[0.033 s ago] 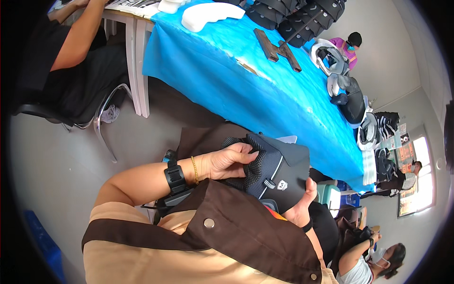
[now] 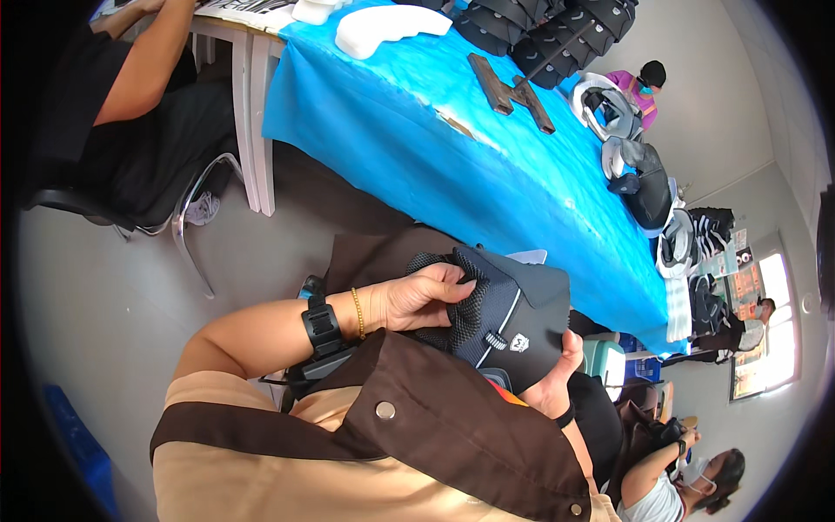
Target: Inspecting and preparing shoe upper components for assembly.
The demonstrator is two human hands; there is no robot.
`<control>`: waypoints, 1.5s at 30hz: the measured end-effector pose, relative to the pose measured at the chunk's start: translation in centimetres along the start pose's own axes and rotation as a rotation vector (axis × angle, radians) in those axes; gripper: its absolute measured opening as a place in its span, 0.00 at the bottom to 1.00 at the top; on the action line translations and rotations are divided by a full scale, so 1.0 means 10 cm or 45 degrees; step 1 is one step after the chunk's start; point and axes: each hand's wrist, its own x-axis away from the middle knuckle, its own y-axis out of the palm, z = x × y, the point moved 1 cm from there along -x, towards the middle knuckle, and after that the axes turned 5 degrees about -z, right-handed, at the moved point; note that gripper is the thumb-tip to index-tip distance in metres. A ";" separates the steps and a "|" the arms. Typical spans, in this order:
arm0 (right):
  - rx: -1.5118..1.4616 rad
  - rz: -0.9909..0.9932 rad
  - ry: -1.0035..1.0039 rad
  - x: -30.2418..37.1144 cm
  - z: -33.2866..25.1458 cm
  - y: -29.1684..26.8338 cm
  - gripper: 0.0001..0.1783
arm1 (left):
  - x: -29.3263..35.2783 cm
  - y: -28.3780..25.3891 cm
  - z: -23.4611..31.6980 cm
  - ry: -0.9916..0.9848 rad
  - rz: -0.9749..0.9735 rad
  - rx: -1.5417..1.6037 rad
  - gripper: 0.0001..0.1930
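A dark grey cap [image 2: 535,315] with a broad smooth brim, dark mesh fabric, pale piping, a small striped tab and a white shield badge rests over my lap. My left hand [image 2: 424,296] is closed on the mesh part, thumb and fingers pinching the cloth near the fold. At the other side my right hand [image 2: 555,383] grips the brim's edge; the thumb shows, pointing up, while most of its fingers are hidden beneath. Brown apron cloth [image 2: 452,391] lies under and in front of the cap.
Ahead stands a long table with a blue cover [image 2: 374,130]. On it are a white curved piece [image 2: 387,30], a dark metal stand [image 2: 513,91], stacked black caps [image 2: 574,52] and grey headwear [image 2: 648,187]. A seated person [image 2: 130,104] is left; another person [image 2: 670,470] works at lower right.
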 end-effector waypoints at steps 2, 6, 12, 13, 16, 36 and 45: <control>-0.067 -0.194 0.055 0.02 0.00 -0.02 0.36 | 0.03 -0.01 -0.01 0.037 -0.075 -0.009 0.21; -0.093 -0.124 0.074 0.02 -0.01 0.06 0.36 | 0.05 0.09 -0.01 0.041 -0.079 -0.102 0.26; 0.337 0.017 0.042 0.06 0.03 0.32 0.43 | -0.01 0.34 0.03 0.221 0.263 -0.798 0.21; 0.419 0.027 -0.011 0.11 0.05 0.38 0.43 | -0.02 0.36 0.04 0.203 0.316 -0.982 0.19; 0.472 0.087 -0.162 0.19 0.12 0.50 0.43 | -0.07 0.30 0.06 0.141 0.328 -1.357 0.18; -0.174 0.008 -0.057 -0.01 0.22 -0.01 0.40 | -0.04 0.14 -0.08 0.396 0.383 -1.092 0.13; -0.005 -0.022 -0.053 -0.01 0.18 -0.05 0.38 | 0.01 0.12 -0.02 0.494 0.289 -1.460 0.11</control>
